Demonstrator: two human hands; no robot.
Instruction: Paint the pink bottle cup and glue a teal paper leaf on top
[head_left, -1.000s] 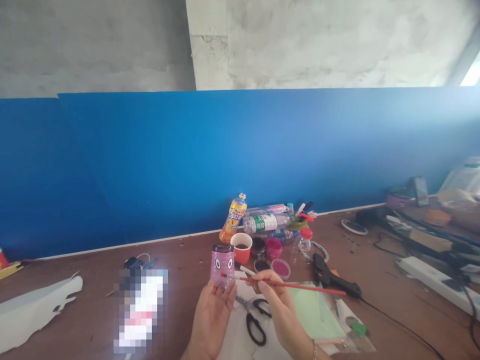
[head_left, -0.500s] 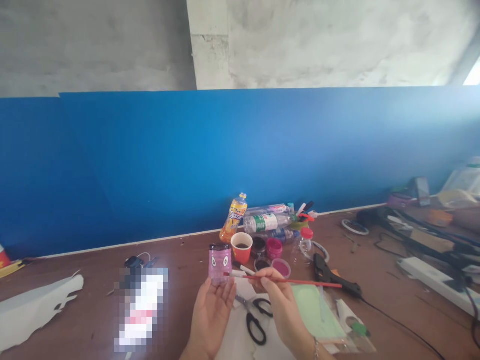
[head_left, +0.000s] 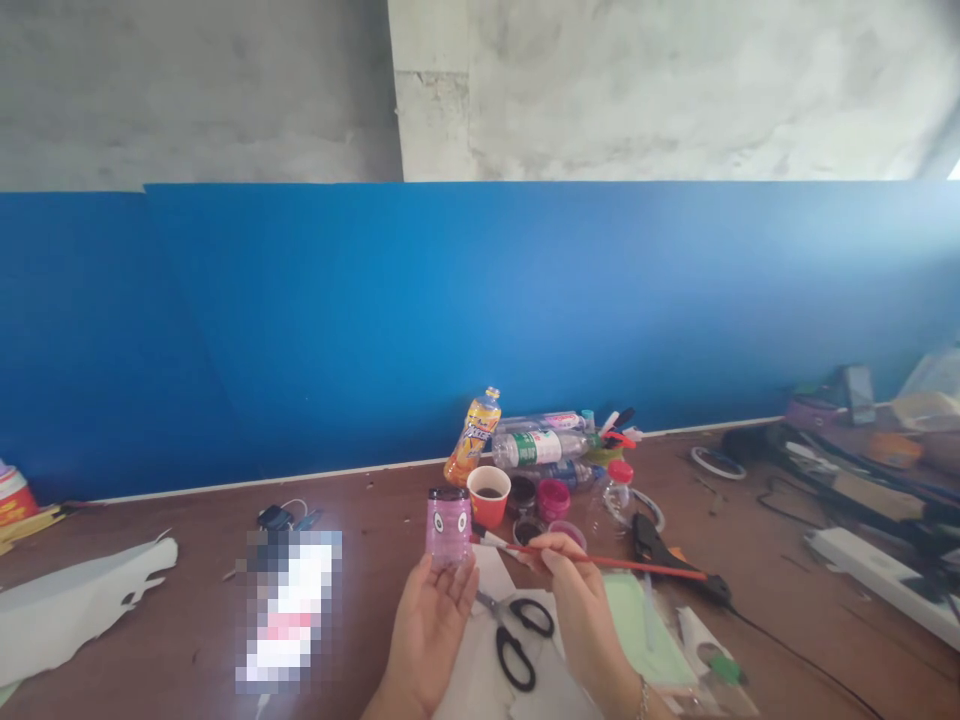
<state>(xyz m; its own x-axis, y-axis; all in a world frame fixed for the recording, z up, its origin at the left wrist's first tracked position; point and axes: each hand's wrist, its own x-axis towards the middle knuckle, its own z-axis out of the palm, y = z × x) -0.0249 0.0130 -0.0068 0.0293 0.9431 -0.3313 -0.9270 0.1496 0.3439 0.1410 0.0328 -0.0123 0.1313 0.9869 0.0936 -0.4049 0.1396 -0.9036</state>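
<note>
My left hand (head_left: 435, 620), palm up, has its fingers round the lower end of a purple plastic cup (head_left: 448, 535), a clear-looking one with a dark rim and two painted eyes facing me. In my right hand (head_left: 581, 610) is a red-handled paintbrush (head_left: 622, 564), pinched between thumb and fingers and lying almost level. Its tip points left, close to the cup's right side; whether it touches I cannot tell. Black-handled scissors (head_left: 517, 640) lie on white paper (head_left: 480, 670) between my wrists. Behind the brush are open paint jars, one magenta (head_left: 553, 497) and one black (head_left: 523, 494).
A red paper cup (head_left: 488, 498) of dark liquid stands behind the purple cup, near an orange drink bottle (head_left: 472, 440) and several lying bottles. To the right are a black glue gun (head_left: 671, 560), green sheets (head_left: 645, 625) and a white power strip (head_left: 885, 580). Cut white sheet (head_left: 82, 600) lies left.
The paintbrush tip has moved right, from in front of the purple cup to beside its right edge. My left hand still holds the cup. The whole view has shifted slightly.
</note>
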